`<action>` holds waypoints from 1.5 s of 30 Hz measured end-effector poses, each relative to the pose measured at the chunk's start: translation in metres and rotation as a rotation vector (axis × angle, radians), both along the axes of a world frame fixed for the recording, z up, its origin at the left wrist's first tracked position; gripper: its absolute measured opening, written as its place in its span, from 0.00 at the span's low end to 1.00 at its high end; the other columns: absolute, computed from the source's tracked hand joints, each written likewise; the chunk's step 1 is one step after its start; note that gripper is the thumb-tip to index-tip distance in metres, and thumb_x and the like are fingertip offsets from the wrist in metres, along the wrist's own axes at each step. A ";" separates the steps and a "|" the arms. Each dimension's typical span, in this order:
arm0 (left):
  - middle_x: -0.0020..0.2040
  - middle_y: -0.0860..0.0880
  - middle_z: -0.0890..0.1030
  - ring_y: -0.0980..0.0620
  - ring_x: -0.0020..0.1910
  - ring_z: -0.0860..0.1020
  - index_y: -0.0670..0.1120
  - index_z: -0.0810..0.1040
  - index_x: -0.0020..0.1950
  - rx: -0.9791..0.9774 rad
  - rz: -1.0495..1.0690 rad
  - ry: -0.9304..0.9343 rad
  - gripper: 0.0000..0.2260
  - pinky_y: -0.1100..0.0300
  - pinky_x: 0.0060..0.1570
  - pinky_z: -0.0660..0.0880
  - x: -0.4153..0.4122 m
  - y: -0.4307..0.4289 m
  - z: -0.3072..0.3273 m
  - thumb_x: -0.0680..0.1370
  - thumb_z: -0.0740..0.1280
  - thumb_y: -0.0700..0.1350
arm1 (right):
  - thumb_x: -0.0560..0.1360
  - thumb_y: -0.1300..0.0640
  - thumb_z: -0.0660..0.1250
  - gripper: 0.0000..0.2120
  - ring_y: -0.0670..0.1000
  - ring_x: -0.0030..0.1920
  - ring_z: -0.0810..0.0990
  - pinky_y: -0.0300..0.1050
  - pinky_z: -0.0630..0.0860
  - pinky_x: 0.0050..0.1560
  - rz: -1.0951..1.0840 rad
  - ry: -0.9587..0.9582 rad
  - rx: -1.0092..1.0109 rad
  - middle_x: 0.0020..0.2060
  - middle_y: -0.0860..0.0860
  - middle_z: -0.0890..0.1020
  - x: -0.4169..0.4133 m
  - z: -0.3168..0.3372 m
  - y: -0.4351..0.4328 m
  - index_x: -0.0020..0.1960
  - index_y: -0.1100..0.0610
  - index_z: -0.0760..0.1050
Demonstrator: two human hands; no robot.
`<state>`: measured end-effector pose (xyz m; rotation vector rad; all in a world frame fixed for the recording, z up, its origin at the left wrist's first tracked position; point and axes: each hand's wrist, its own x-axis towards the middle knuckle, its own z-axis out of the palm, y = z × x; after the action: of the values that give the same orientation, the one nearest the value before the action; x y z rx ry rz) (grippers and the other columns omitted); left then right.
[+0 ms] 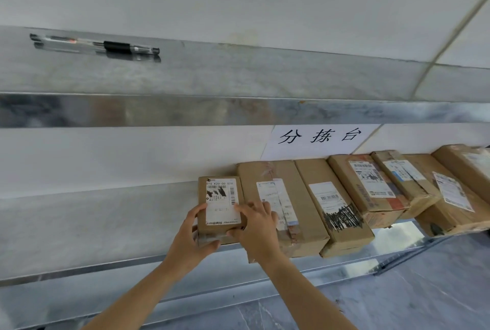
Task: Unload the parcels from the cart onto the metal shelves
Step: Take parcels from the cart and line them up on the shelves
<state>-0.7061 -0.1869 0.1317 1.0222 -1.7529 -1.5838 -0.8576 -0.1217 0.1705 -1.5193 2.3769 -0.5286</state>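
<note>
Cardboard parcels (339,205) already in a row on the lower metal shelf (92,228), toward its right end. Clamped on a small parcel (221,205) at the row's left end: left hand (191,239), right hand (258,228). Cart unseen; remainder unclear.

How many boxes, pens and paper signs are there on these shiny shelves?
Cardboard boxes: 7, counting the small box held by the left hand and right hand
Pens: 1
Paper signs: 1
Total: 9
</note>
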 end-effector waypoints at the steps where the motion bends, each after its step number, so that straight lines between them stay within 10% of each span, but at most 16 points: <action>1: 0.58 0.63 0.69 0.60 0.55 0.73 0.61 0.62 0.62 -0.003 -0.002 -0.004 0.37 0.62 0.48 0.80 -0.001 -0.002 -0.002 0.66 0.76 0.34 | 0.70 0.44 0.71 0.29 0.52 0.64 0.62 0.48 0.57 0.64 0.003 0.024 0.003 0.63 0.46 0.69 0.000 -0.002 -0.002 0.69 0.47 0.69; 14: 0.56 0.66 0.70 0.56 0.54 0.74 0.71 0.61 0.57 -0.130 0.015 -0.086 0.32 0.67 0.52 0.75 -0.010 -0.028 -0.013 0.71 0.73 0.40 | 0.71 0.48 0.72 0.24 0.54 0.62 0.65 0.50 0.59 0.62 -0.008 0.119 -0.063 0.62 0.49 0.71 -0.003 -0.007 -0.020 0.65 0.49 0.73; 26: 0.63 0.52 0.72 0.53 0.55 0.74 0.57 0.60 0.64 -0.185 0.032 -0.170 0.28 0.64 0.53 0.73 -0.019 -0.041 -0.008 0.73 0.72 0.42 | 0.76 0.54 0.68 0.20 0.56 0.62 0.66 0.53 0.62 0.64 -0.027 0.209 -0.086 0.62 0.52 0.70 0.001 -0.014 -0.036 0.67 0.52 0.70; 45: 0.76 0.46 0.56 0.44 0.75 0.54 0.52 0.52 0.77 -0.645 0.236 -0.973 0.37 0.50 0.73 0.55 0.158 -0.069 -0.004 0.74 0.66 0.60 | 0.71 0.53 0.66 0.34 0.62 0.70 0.53 0.61 0.52 0.70 -0.104 0.049 0.143 0.69 0.58 0.56 0.036 0.003 -0.045 0.73 0.53 0.57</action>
<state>-0.5479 -0.2558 0.1276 1.6835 -2.3659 -0.2484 -0.8218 -0.1670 0.1738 -1.3692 2.4832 -0.3387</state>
